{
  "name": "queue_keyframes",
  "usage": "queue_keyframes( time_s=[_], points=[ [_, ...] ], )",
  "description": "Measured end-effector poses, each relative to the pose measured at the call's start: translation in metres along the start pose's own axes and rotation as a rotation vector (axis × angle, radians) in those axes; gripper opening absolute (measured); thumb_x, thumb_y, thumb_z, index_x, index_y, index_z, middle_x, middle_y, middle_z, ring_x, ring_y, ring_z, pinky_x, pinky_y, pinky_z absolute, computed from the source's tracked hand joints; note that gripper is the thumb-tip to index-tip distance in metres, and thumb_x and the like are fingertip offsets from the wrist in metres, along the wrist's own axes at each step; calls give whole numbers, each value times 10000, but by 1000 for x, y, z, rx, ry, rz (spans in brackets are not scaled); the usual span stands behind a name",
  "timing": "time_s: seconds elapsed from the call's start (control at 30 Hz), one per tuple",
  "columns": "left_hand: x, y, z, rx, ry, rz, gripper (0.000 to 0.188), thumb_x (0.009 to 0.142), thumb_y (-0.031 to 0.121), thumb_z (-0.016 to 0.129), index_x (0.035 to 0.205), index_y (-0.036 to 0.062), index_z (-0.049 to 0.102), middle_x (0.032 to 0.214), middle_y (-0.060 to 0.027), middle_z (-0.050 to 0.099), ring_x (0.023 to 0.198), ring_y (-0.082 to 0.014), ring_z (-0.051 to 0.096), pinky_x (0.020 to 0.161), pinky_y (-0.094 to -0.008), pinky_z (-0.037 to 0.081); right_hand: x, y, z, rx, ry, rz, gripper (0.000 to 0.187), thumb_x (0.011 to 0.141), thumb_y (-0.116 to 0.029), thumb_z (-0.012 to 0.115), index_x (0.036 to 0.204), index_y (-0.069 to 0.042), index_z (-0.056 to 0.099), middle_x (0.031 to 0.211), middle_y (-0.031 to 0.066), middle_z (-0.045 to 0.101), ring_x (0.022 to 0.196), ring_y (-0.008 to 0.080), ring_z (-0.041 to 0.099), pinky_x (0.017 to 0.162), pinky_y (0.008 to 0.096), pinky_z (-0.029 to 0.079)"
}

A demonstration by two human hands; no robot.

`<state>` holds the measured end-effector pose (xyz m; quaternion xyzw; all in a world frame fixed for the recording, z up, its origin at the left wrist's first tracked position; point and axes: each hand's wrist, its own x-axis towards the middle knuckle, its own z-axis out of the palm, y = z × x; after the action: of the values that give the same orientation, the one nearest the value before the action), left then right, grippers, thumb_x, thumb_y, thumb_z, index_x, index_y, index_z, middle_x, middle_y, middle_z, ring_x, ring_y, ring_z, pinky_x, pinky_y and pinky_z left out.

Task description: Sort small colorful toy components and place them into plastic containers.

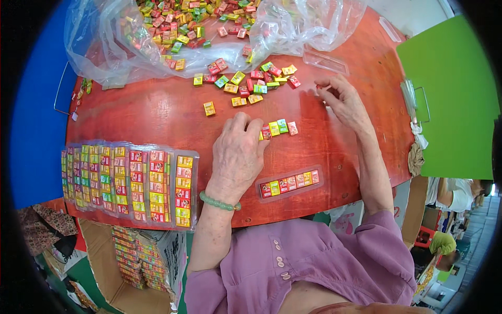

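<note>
Small boxes [273,129] lay in a short row near the middle of the red table [337,152], the largest thing about; a clear plastic bag [308,29] spread over its far side, holding a heap of boxes [172,23]; overlapped trays [195,188], filled, lay at the left; loose boxes [246,90] were scattered beyond the row; the left hand [238,149] was the nearer one, curled low over the row's left end, its fingertips partly hidden, so whether it gripped anything could not be made out; the right hand [345,104] hung apart, beyond and to the right of the row's other end, thumb and forefinger bent close together; a single filled tray [293,194] sat nearer the purple shirt [314,251]; the row's long axis ran left to right, its right end slightly farther off; a reddish bit [318,87] showed at the right fingertips, too small to name or call held.
</note>
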<state>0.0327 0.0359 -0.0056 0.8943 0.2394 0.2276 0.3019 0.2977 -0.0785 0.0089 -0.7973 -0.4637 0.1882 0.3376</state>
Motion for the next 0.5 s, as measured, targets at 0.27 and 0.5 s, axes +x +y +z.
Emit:
queue_keyframes(
  time_s=[0.27, 0.5],
  points=[
    [0, -1, 3, 14, -4, 2, 323, 774, 80, 810, 1040, 29, 635, 1005, -116, 546, 955, -315, 605, 786, -436, 544, 37, -10, 13, -275, -14, -173, 275, 935, -99, 693, 1202, -38, 690, 947, 85, 619, 863, 169, 618, 769, 321, 501],
    [3, -2, -1, -3, -16, -21, 370, 780, 74, 803, 1116, 20, 660, 982, -128, 578, 868, -323, 627, 756, -439, 516, 42, -12, 7, -269, -132, -189, 287, 926, -103, 710, 1205, -36, 691, 1017, 93, 669, 881, 170, 633, 783, 312, 511]
  ],
)
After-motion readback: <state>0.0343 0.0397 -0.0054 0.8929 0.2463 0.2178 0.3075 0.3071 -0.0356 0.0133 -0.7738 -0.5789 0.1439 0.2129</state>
